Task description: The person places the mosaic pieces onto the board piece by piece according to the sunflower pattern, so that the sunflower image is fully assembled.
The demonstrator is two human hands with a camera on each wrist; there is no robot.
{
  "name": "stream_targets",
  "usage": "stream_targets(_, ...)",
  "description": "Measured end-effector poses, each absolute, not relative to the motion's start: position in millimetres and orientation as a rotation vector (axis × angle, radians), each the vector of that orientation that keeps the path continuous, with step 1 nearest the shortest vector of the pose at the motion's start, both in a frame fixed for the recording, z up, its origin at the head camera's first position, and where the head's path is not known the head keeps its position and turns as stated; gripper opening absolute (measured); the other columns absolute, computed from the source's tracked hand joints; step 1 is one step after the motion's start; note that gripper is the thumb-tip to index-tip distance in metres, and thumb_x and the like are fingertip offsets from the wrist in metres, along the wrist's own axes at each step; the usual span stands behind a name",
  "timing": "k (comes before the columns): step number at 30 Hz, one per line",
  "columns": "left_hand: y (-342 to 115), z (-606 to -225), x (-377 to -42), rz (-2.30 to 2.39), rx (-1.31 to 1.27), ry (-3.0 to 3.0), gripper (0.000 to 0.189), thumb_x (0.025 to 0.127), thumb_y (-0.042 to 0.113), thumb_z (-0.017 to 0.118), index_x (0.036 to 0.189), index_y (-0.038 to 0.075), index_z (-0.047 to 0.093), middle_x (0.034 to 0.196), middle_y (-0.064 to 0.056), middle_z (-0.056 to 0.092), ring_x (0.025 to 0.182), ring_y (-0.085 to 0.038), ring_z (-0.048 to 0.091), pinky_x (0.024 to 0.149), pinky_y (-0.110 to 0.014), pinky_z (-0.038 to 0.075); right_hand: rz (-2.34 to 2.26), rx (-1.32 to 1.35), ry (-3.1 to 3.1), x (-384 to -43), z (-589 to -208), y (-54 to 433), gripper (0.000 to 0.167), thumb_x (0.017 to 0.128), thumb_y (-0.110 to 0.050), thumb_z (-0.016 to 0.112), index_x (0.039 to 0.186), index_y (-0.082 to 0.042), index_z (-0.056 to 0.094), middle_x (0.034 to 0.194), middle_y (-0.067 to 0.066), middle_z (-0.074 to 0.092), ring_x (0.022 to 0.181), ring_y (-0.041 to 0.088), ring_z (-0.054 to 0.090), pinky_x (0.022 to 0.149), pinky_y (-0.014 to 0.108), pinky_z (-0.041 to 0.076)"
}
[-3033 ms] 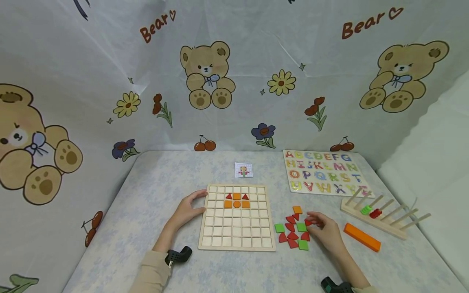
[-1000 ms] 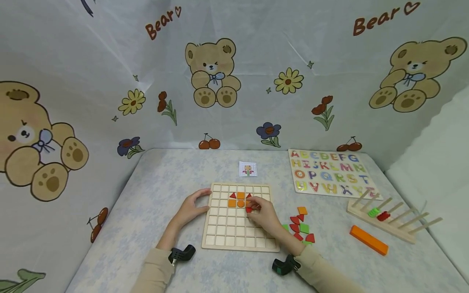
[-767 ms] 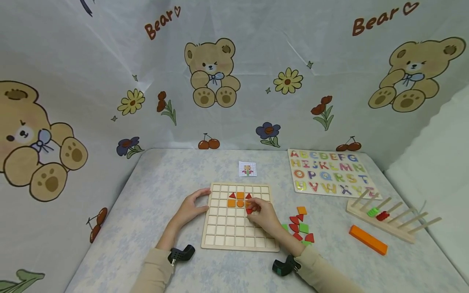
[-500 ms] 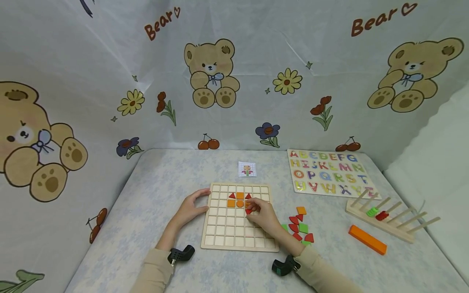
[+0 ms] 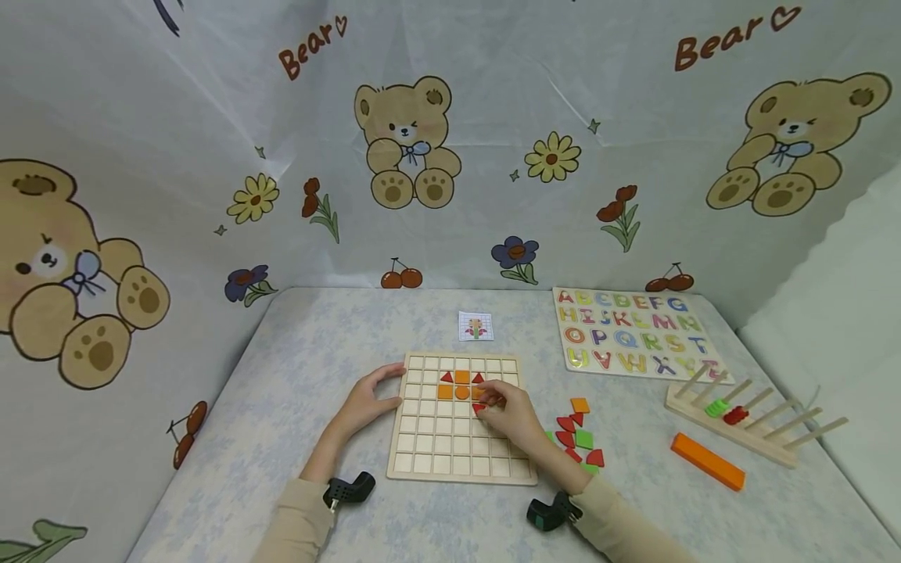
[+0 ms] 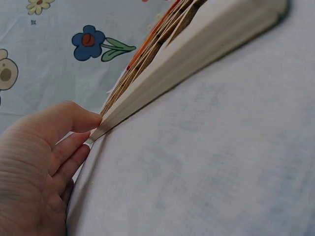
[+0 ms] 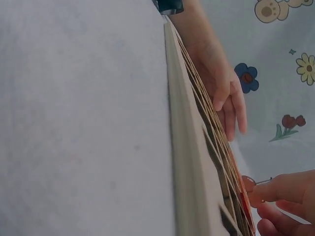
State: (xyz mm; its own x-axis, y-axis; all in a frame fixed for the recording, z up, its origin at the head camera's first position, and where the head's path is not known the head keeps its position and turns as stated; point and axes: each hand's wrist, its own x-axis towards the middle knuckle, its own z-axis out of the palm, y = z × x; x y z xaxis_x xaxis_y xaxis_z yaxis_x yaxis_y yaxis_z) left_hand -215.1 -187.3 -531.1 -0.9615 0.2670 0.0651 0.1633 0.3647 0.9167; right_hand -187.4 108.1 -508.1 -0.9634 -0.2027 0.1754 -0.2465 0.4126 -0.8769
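1 red pc pinched by R hand on grid brd, L hand straight-fingered, touching brd's L edge.

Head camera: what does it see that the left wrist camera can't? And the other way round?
Only head: the right hand, letter board, peg rack, card and orange bar.
Only left wrist: no new thing I can make out, just the grid board's side, low and close.
Both: the left hand, the grid board, and a blue flower on the cloth.

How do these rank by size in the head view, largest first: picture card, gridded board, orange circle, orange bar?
1. gridded board
2. orange bar
3. picture card
4. orange circle
Apparent size only; the card lies farther back.
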Motion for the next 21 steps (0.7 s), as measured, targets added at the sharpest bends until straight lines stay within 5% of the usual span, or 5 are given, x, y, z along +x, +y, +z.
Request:
stream_targets(15, -187, -532, -216, 1.667, 0.361, 2.517, 0.062, 0.083, 0.014, 0.073, 0.140, 0.016, 0.048, 0.138, -0.005, 0.055, 0.141, -0.028, 0.034, 0.118, -0.054, 0.021, 1.366, 0.275, -2.626, -190, -499, 184, 0.035, 0.078, 0.007, 0.068, 0.113, 0.000, 0.066, 0.092, 0.012, 0.070, 0.087, 0.025, 0.063, 0.076, 0.025, 0.050)
stream_targets(21, -187, -533, -216, 1.674, 0.349, 2.513, 0.062, 0.083, 0.013, 0.073, 0.140, 0.017, 0.049, 0.137, -0.004, 0.056, 0.141, -0.027, 0.034, 0.118, -0.054, 0.021, 1.298, 0.178, -2.707, -188, -500, 215, 0.039, 0.079, 0.008, 0.064, 0.118, 0.002, 0.063, 0.101, 0.015, 0.070, 0.095, 0.028, 0.062, 0.083, 0.037, 0.053)
